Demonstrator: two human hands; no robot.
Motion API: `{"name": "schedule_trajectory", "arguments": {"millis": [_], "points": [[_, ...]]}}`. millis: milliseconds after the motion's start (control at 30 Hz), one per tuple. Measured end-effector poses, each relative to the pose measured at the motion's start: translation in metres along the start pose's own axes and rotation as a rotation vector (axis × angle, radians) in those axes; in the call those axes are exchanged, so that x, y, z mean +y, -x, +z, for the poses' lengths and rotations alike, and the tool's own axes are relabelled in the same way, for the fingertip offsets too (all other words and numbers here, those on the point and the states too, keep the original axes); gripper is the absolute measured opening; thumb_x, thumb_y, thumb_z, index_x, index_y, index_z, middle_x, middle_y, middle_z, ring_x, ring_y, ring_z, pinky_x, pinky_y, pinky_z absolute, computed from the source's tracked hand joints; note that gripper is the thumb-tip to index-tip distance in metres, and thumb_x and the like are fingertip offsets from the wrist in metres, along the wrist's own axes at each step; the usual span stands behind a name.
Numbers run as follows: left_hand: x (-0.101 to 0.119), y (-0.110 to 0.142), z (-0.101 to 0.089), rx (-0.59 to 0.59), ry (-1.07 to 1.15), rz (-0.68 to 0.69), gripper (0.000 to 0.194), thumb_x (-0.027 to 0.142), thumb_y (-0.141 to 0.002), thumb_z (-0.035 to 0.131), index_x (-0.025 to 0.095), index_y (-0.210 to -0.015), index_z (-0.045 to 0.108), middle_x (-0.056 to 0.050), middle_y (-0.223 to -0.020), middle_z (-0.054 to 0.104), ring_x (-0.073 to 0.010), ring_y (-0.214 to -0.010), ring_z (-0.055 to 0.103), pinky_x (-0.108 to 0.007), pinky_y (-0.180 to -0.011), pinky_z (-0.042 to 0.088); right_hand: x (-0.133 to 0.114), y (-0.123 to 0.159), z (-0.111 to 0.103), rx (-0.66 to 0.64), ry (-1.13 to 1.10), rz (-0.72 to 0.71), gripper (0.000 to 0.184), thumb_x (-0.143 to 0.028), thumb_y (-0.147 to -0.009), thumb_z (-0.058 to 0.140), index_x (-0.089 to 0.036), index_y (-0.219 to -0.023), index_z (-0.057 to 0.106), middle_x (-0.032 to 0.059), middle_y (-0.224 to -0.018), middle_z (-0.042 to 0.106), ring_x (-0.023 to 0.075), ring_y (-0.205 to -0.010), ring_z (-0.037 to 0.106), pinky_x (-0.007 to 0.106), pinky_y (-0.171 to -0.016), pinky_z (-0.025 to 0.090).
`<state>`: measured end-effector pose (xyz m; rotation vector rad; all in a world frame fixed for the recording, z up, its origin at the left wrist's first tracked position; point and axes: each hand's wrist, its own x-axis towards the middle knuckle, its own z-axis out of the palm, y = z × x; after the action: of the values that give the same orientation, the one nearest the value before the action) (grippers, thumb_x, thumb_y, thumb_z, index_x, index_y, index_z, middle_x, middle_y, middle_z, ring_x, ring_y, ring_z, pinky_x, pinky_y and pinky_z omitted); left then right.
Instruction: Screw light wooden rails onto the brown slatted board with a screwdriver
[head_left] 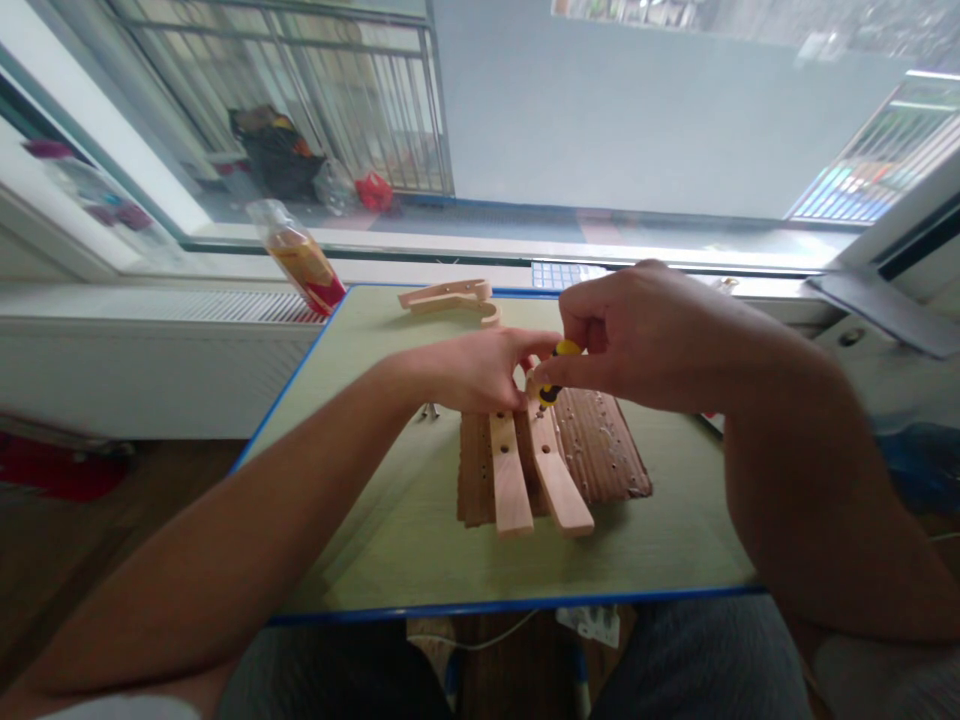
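My right hand (637,325) is closed around a yellow-and-black screwdriver (551,392), which tilts down toward the right-hand curved wooden piece (559,480). Its tip meets a small screw on that piece, as far as I can tell. At the far end of the same wood, my left hand (480,372) grips with thumb and fingers, partly hiding it. Just left lies a second wooden piece (512,490) with a round hole. Both rest on a ridged sheet of brown cardboard (611,450), pocked with small holes.
Another pair of curved wooden parts (450,293) lies at the back of the green table (360,540). Loose screws (430,411) sit left of the cardboard. A bottle (300,255) stands by the window, above a white radiator (165,370).
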<state>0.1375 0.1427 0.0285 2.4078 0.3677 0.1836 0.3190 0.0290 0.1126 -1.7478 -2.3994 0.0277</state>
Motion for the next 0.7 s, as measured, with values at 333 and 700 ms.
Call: {"name": "schedule_trajectory", "arguments": {"millis": [333,700], "points": [[-0.0015,-0.0005,-0.002,0.015,-0.066,-0.014,0.037,0.022,-0.074,0.076,0.022,-0.111,0.074,-0.004,-0.106,0.078,-0.0217,-0.094,0.069,-0.031,-0.081,0.048,0.002,-0.0011,0.0033,0.007,0.036,0.022,0.036,-0.058,-0.086,0.068,-0.024,-0.075,0.066,-0.002,-0.062,0.056,0.0135,-0.057,0.039,0.033,-0.058,0.023],[-0.0047,0.0021,-0.0021,0.026,-0.073,-0.063,0.037,0.024,-0.074,0.078,0.022,-0.111,0.076,-0.005,-0.107,0.079,-0.0227,-0.096,0.071,-0.031,-0.082,0.049,0.0059,0.0022,-0.0062,-0.086,-0.133,-0.1,0.015,-0.04,-0.087,0.07,-0.03,-0.096,0.079,-0.0028,-0.076,0.071,0.0141,-0.062,0.052,0.033,-0.06,0.03]]}}
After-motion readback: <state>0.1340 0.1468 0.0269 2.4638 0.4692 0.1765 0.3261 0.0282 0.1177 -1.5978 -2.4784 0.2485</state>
